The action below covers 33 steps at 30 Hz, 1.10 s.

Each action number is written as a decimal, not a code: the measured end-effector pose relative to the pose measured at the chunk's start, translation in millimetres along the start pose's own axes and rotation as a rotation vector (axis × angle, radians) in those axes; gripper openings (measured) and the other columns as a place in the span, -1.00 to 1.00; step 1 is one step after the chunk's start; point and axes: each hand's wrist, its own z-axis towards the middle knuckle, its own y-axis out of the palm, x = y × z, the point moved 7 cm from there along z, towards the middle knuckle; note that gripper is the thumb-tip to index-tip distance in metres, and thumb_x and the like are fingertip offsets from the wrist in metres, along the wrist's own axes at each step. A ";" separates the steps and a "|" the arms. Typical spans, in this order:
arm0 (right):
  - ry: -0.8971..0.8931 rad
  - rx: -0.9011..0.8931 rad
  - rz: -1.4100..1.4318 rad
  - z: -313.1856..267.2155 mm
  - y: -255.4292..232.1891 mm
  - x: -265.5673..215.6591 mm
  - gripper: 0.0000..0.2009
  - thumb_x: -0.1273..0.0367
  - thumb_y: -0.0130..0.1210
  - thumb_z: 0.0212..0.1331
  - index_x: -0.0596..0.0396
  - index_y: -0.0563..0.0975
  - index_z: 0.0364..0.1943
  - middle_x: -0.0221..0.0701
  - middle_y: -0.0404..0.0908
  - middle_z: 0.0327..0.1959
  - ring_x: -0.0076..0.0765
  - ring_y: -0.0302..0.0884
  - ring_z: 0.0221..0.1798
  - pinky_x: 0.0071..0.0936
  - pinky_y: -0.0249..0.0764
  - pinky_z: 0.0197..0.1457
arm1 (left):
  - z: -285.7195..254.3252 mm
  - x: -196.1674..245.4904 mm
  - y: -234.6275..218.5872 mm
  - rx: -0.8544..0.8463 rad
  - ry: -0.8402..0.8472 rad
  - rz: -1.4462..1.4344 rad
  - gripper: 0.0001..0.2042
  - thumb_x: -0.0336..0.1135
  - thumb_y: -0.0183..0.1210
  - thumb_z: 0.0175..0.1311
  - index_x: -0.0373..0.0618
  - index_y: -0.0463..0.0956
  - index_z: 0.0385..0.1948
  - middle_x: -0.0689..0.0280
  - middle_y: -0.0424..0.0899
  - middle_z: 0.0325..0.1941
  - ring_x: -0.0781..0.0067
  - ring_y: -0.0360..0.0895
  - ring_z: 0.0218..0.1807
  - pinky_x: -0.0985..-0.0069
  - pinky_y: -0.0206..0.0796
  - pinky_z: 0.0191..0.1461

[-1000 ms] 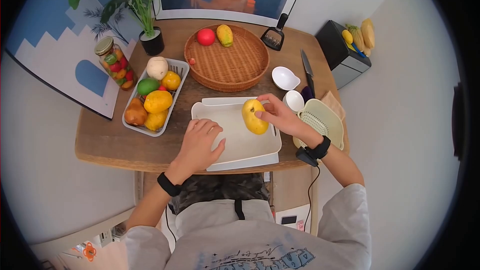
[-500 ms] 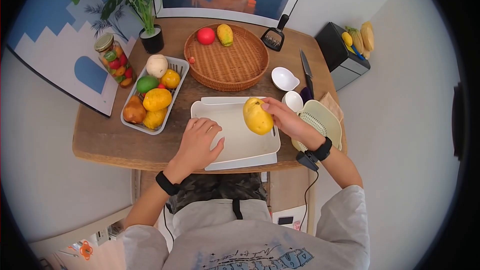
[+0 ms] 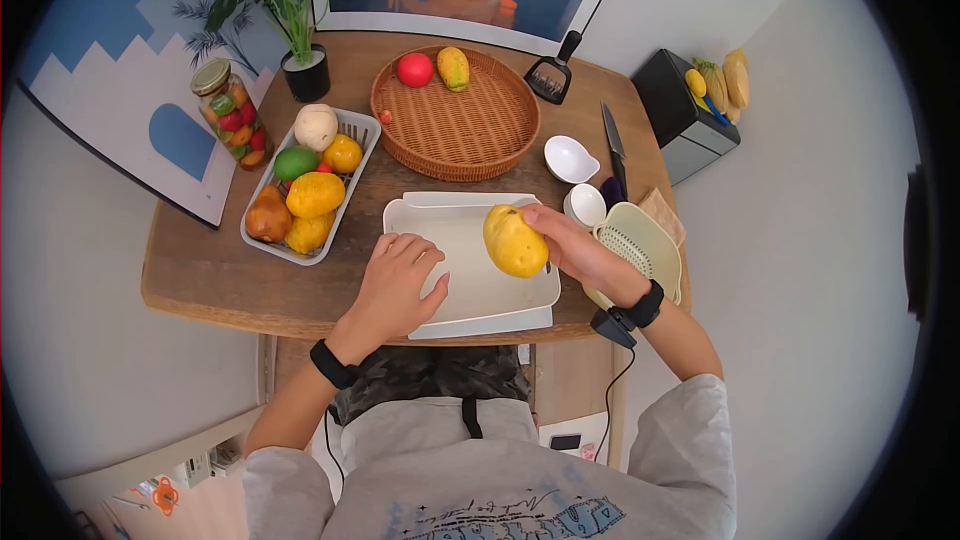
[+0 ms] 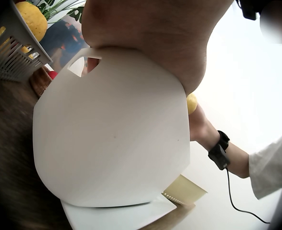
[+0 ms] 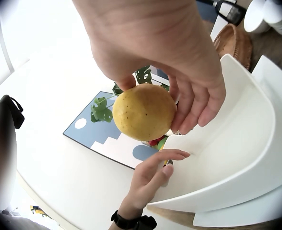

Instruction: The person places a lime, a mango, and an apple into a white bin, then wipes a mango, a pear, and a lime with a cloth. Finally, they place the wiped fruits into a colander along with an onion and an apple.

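My right hand (image 3: 581,250) holds a plump yellow fruit, mango-like with small brown specks (image 5: 143,112), between thumb and fingers. It is raised over the right half of a white plastic bin (image 3: 465,240), whose side has a cut-out handle. At the bin's left rim is my left hand (image 3: 401,282), fingers loosely bent over the inside and thumb apart, with nothing in its grasp. In the left wrist view the bin's outer wall fills the middle and hides most of the fruit.
A grey basket (image 3: 257,252) of assorted fruit stands left. Behind the bin sits a round wicker tray (image 3: 455,130) with two fruits. To the right are white bowls (image 3: 571,158), a knife (image 3: 614,145) and a pale green colander (image 3: 650,245). A glass jar (image 3: 232,112) stands back left.
The right hand has turned the yellow fruit, so its dark-marked end no longer faces the head camera, and then lowered it slightly. The left hand has stayed at the bin's rim.
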 end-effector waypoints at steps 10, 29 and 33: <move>0.045 0.052 -0.101 -5.9 1.6 0.9 -0.56 0.04 0.14 0.52 0.03 0.46 0.25 -0.48 0.60 0.09 -0.63 0.52 0.16 -0.54 0.42 0.25 | -0.1 -0.4 -0.2 0.005 -0.002 -0.004 -0.80 -0.33 0.30 0.21 -0.18 0.63 -0.18 0.19 0.69 -0.09 0.13 0.58 0.09 0.20 0.27 0.29; -0.728 0.164 -1.171 -28.3 36.4 -30.6 -0.39 0.24 0.48 -0.01 0.06 0.52 0.17 -0.24 0.58 0.10 0.01 0.43 0.30 -0.09 0.29 0.42 | -0.3 -0.3 -0.3 0.003 -0.013 -0.014 -0.81 -0.33 0.30 0.23 -0.17 0.63 -0.18 0.21 0.69 -0.10 0.13 0.57 0.08 0.20 0.27 0.29; -0.786 0.200 -1.227 -30.6 37.0 -38.6 -0.40 0.26 0.48 -0.03 0.05 0.53 0.15 -0.23 0.59 0.10 0.02 0.43 0.29 -0.07 0.29 0.40 | -0.6 -0.5 -0.5 0.007 -0.014 -0.019 -0.81 -0.34 0.30 0.23 -0.17 0.63 -0.18 0.21 0.69 -0.11 0.13 0.57 0.08 0.20 0.27 0.29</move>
